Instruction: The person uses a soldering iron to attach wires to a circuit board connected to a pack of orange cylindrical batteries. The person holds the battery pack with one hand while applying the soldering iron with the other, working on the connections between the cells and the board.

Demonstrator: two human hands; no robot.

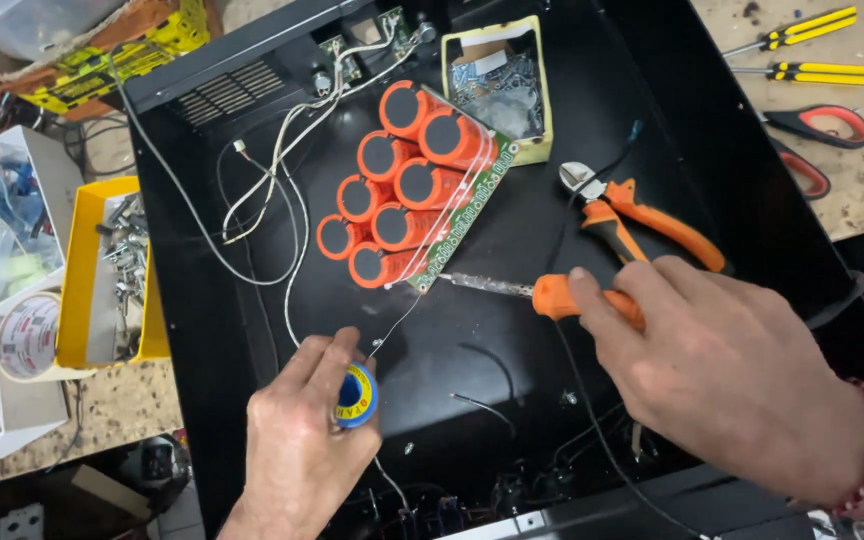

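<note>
Here, working outward from my hands:

My right hand: closed around the orange handle of the soldering iron, knuckles up, red string bracelet at the wrist.

Iron's line: its long axis runs nearly level from my grip toward the left, and the metal tip ends at the lower corner of the green circuit board, touching it or just short of it; I cannot tell which.

My left hand: fingers curled around a small blue spool of solder, thumb on top.

Solder wire: a thin strand rises from the spool up and to the right, toward that same board corner.

Which hand is nearer: the right, through the iron; the left sits lower and further back, reaching only by the wire.

Board: tilted on the floor of the black metal case, long edge running up to the right, carrying the orange capacitors in a cluster.

Just beyond: orange-handled cutters lie beside the iron, above my right hand.

Further out: a yellow box of screws at the top of the case.
</note>
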